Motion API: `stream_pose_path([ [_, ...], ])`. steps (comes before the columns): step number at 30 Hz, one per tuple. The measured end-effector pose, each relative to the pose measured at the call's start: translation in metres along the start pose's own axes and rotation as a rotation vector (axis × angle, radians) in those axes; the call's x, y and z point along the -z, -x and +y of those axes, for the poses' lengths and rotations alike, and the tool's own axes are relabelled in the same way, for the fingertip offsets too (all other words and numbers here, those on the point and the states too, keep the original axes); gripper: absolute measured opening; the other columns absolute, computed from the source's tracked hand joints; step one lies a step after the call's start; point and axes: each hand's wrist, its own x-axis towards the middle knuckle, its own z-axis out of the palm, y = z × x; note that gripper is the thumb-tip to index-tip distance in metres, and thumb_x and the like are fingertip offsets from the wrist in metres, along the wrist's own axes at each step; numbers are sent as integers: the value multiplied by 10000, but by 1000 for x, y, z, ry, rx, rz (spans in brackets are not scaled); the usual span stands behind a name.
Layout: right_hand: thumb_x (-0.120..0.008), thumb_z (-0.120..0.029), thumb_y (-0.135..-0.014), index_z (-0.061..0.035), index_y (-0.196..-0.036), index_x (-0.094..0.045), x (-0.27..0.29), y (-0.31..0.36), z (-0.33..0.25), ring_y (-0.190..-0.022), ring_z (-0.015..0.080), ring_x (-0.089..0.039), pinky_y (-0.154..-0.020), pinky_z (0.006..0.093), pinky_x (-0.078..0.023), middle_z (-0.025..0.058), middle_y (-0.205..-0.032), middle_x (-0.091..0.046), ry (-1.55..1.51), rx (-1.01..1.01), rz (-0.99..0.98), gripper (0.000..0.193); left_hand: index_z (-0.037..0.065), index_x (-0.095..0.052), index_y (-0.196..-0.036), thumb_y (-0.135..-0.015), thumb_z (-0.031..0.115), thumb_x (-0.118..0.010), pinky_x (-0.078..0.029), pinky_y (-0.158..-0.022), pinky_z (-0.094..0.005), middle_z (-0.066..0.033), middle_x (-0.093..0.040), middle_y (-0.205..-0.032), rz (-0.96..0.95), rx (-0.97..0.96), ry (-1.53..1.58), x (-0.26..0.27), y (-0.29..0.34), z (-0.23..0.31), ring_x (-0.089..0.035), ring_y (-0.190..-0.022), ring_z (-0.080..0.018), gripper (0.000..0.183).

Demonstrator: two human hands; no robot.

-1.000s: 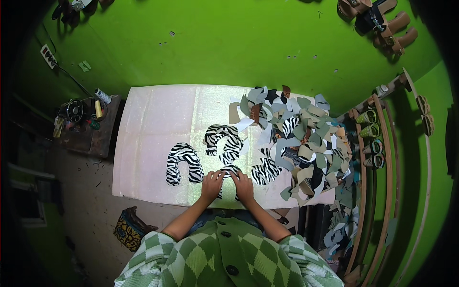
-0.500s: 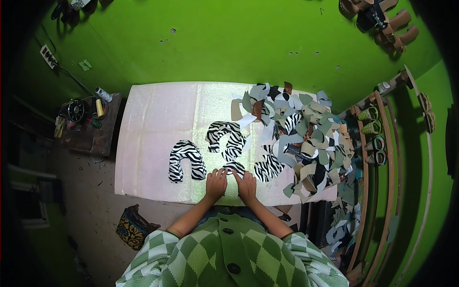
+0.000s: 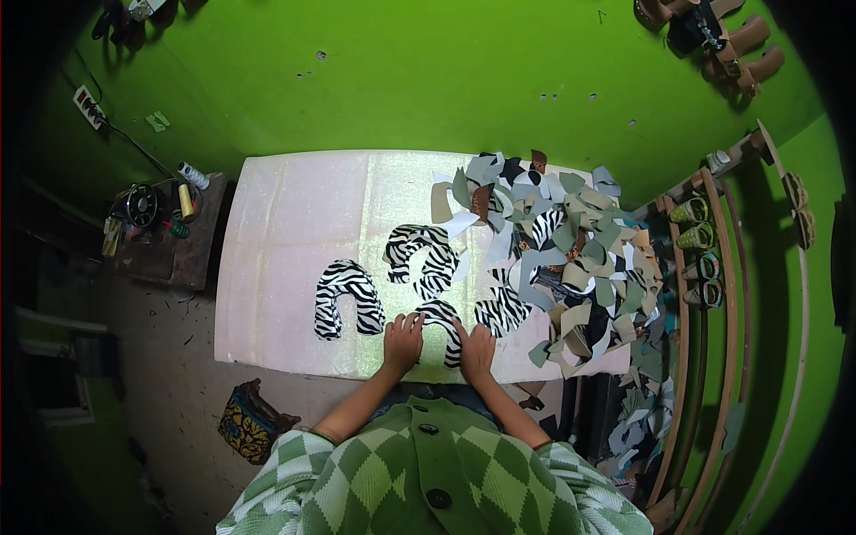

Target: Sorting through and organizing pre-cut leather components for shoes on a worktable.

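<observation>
A zebra-print U-shaped piece [image 3: 439,311] lies near the table's front edge, its curve pointing away from me and one leg running down on the right. My left hand [image 3: 404,341] grips its left side, fingers bent over the edge and hiding that leg. At the right side my right hand [image 3: 477,350] has its thumb against the edge, its fingers curled. Just beyond lies a pair of overlapping zebra-print U-shapes [image 3: 434,265]. Another zebra-print U-shape [image 3: 346,287] is left of my hands, and a zebra-print scrap [image 3: 505,312] is to the right.
Heaped scraps [image 3: 584,259] in green, grey, beige and white cover the right of the pale table [image 3: 294,214]. A wooden rack with sandals [image 3: 694,236] stands at the right. On the left, a small side table [image 3: 178,259] bears thread spools. A patterned bag [image 3: 250,428] sits on the floor.
My right hand has shifted a little to the right, away from my left hand. More of the U-shaped piece, including its right leg, now shows between them. My left hand has barely moved.
</observation>
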Motion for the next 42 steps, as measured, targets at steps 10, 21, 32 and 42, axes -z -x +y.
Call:
stream_pose_path([
  [10, -461, -27, -784, -256, -1194, -563, 4, 1, 6, -750, 251, -430, -636, 349, -305, 88, -762, -421, -28, -40, 32, 481, 47, -503, -1185, -726, 99, -535, -340, -857, -407, -130, -455, -1184, -15, 99, 24, 9, 8, -9, -418, -1080, -298, 463],
  [21, -493, -34, -732, -147, -1228, -519, 4, -12, -24, -758, 243, -452, -635, 359, -329, 91, -816, -446, -161, 90, 68, 510, 44, -421, -1267, -761, 230, -592, -320, -903, -416, -203, -357, -1293, -127, 10, 84, -1, 4, 10, -338, -1182, -354, 566],
  [32, -490, -21, -737, -189, -1194, -559, 3, -3, -2, -761, 261, -456, -627, 370, -344, 100, -794, -433, -88, -81, -26, 492, -34, -419, -1222, -728, 142, -617, -349, -869, -394, -215, -406, -1175, -51, 120, 97, 2, 3, 7, -398, -1063, -341, 561],
  [42, -646, -156, -736, 22, -1046, -532, -12, -35, -25, -908, 340, -519, -799, 395, -427, 208, -976, -519, -548, -447, -25, 375, -25, -442, -1047, -630, -11, -694, -349, -867, -396, -187, -457, -1007, -84, 442, 444, -12, -4, -1, -426, -987, -340, 487],
])
